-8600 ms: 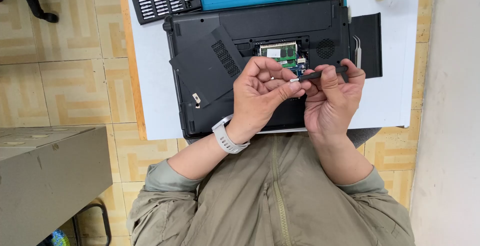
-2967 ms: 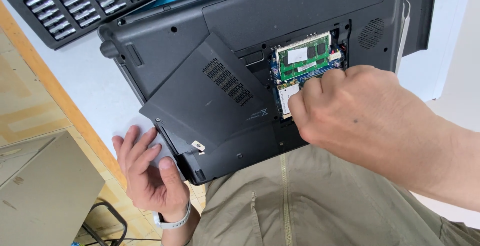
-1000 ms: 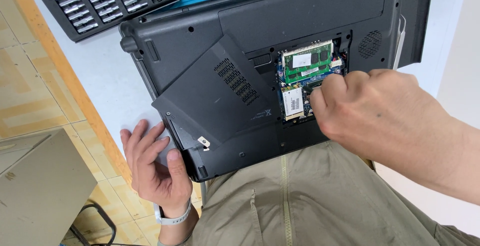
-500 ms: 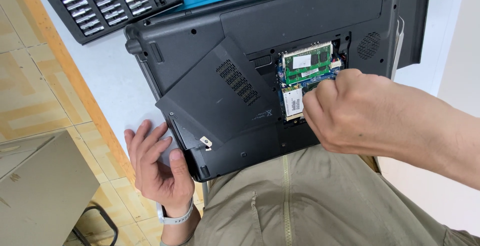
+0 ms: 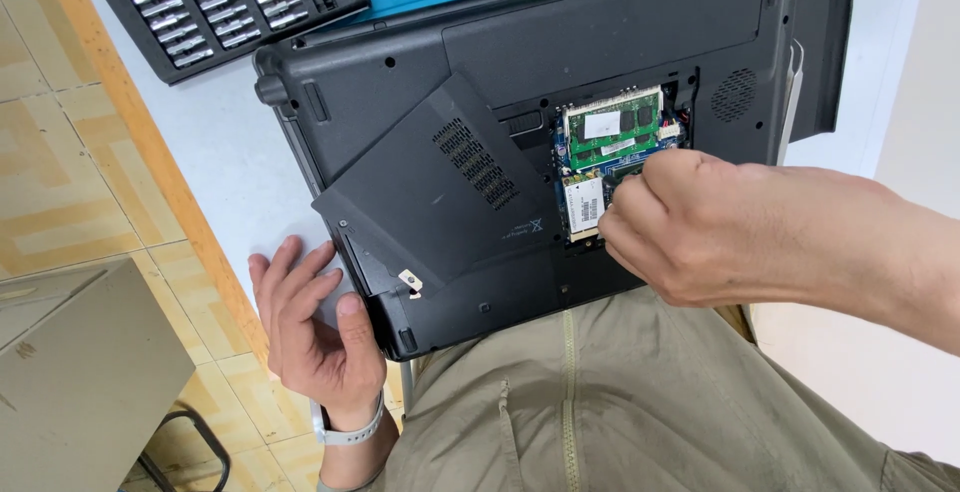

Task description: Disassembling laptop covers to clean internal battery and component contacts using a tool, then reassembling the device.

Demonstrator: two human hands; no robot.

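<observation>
The left hand [image 5: 315, 337] lies spread, steadying the upturned laptop [image 5: 520, 142] at the worktop [image 5: 230, 162] near edge; the right hand [image 5: 700, 227] is curled over the open bay, pinching something unseen beside the green memory module [image 5: 612, 127]. Farther off lies a bit case [image 5: 230, 2].

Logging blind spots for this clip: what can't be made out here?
- Head view: right hand covers its own fingertips and part of the open bay in the laptop; any tool held is hidden.
- Bit case: top edge cuts it off; bits too small to identify.
- Left hand: palm side unseen.
</observation>
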